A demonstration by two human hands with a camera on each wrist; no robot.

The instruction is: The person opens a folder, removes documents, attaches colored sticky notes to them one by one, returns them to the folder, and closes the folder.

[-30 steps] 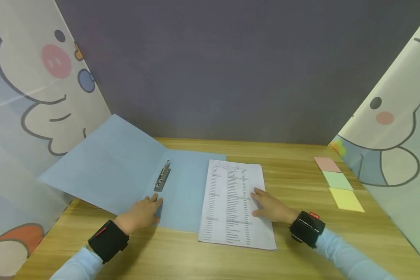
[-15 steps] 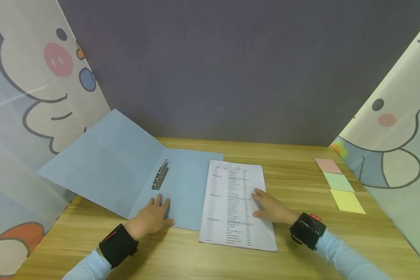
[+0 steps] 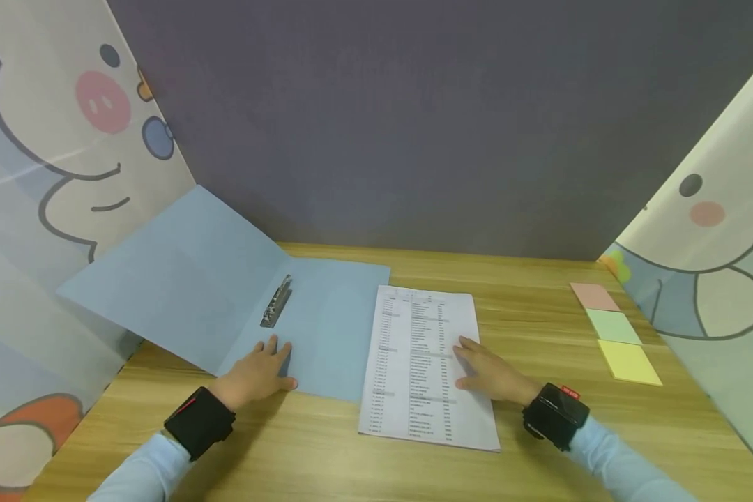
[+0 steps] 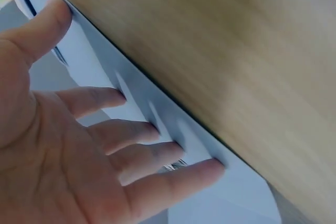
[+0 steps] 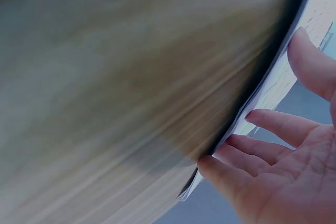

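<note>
A light blue folder (image 3: 332, 314) lies spread on the table, its left cover (image 3: 182, 272) raised at a slant. Near its fold sits a metal lever clip (image 3: 277, 303). My left hand (image 3: 254, 373) rests on the folder's lower edge with fingers spread; in the left wrist view its fingertips (image 4: 212, 167) touch the blue sheet. A stack of printed paper (image 3: 401, 369) overlaps the folder's right edge. My right hand (image 3: 492, 373) lies on the stack's right side, fingers extended, and in the right wrist view the fingertips (image 5: 258, 116) meet the paper's edge.
Pink (image 3: 594, 296), green (image 3: 613, 326) and yellow sticky notes (image 3: 629, 362) lie in a row at the right of the wooden table (image 3: 326, 460). A dark grey panel (image 3: 414, 125) stands behind, with cartoon-print cloths (image 3: 31, 195) at both sides.
The folder has slid left, out a little from under the paper stack. My left hand shifted right onto the folder, then moved left with it. My right hand stays on the paper.
</note>
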